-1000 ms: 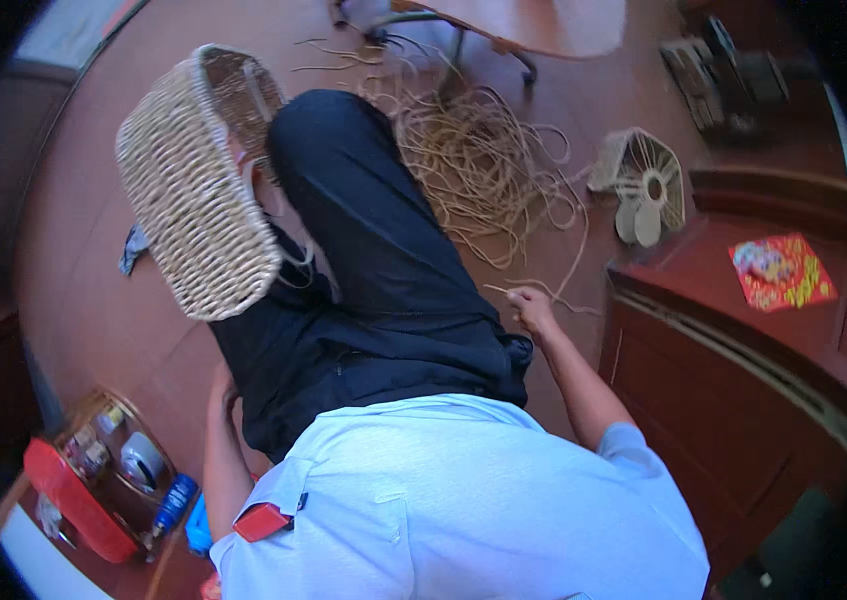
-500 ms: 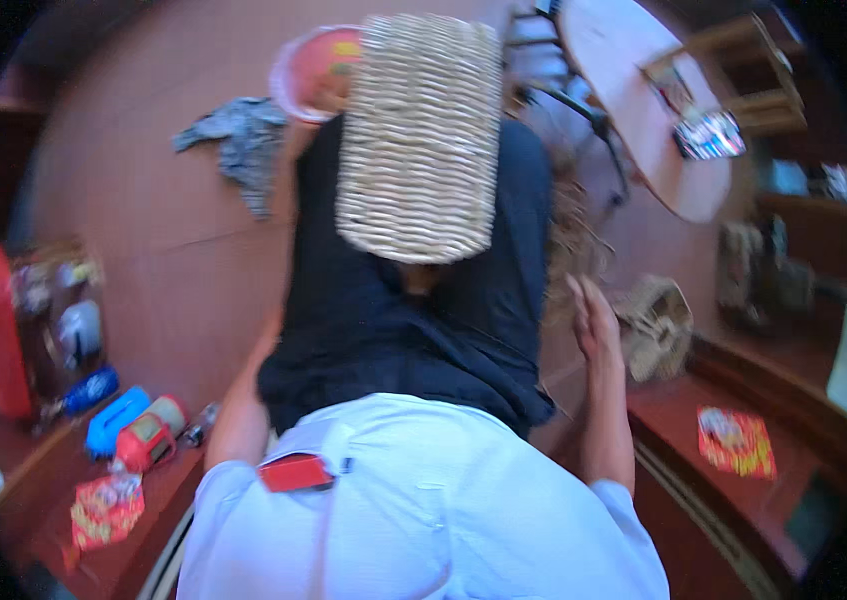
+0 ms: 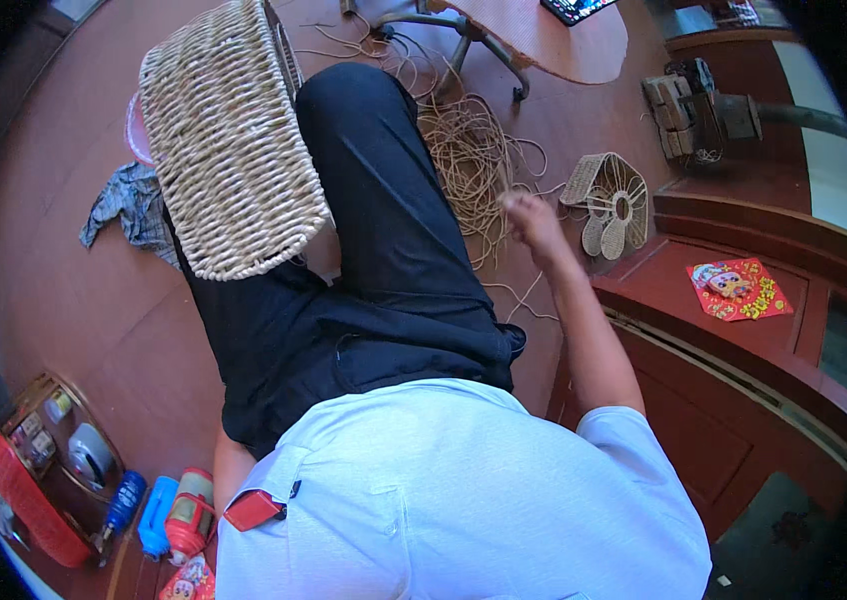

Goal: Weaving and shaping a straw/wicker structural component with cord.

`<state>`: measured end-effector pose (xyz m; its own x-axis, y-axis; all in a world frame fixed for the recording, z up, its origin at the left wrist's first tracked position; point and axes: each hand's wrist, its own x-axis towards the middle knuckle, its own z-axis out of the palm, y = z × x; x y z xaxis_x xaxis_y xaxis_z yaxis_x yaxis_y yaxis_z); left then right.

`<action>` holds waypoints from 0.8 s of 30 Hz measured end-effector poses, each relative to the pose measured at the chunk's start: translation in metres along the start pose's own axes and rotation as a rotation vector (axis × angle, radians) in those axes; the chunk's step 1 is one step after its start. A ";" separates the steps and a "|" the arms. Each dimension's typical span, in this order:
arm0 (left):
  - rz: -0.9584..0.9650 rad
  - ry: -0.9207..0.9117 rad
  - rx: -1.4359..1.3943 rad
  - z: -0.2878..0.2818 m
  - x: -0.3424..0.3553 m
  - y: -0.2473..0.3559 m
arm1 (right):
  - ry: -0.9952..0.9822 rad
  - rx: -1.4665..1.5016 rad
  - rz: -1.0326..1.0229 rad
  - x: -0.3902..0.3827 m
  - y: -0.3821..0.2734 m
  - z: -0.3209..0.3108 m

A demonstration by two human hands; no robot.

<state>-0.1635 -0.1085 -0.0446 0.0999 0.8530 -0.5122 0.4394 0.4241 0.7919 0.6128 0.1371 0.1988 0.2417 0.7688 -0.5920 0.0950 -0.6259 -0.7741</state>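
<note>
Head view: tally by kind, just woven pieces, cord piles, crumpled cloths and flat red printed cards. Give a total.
Woven: 2, large basket and small openwork piece
Cord pile: 1
Crumpled cloth: 1
Red cards: 2, at right and lower left
Total: 6

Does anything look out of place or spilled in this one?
No spill shows. The cord looks untidy, heaped in a loose tangle on the floor, and a cloth lies crumpled there, left of the basket.
</note>
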 end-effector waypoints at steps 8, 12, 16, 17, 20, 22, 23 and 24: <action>-0.038 0.228 -0.026 0.090 -0.006 0.109 | 0.117 -0.580 0.065 -0.031 0.209 -0.065; -0.049 0.360 -0.015 0.094 0.002 0.148 | 0.100 -0.177 0.027 -0.016 0.087 -0.021; -0.021 0.428 -0.046 0.061 0.019 0.167 | 0.102 -0.078 -0.333 -0.019 -0.047 0.021; -0.014 0.448 -0.055 0.064 0.031 0.177 | 0.085 -0.025 -0.418 -0.030 -0.080 0.040; -0.002 0.521 -0.079 0.044 0.111 0.229 | -0.075 0.038 -0.573 -0.079 -0.157 0.097; 0.073 0.615 -0.192 0.033 0.122 0.272 | -0.173 0.051 -0.615 -0.102 -0.175 0.124; 0.140 0.685 -0.299 0.025 0.126 0.328 | -0.264 0.057 -0.644 -0.111 -0.180 0.135; 0.207 0.674 -0.321 0.019 0.117 0.382 | -0.299 0.052 -0.675 -0.118 -0.184 0.145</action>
<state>0.0330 0.1473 0.1911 -0.4584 0.8816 -0.1122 0.1801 0.2158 0.9597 0.4267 0.1807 0.3783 -0.1276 0.9917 -0.0136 0.0821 -0.0031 -0.9966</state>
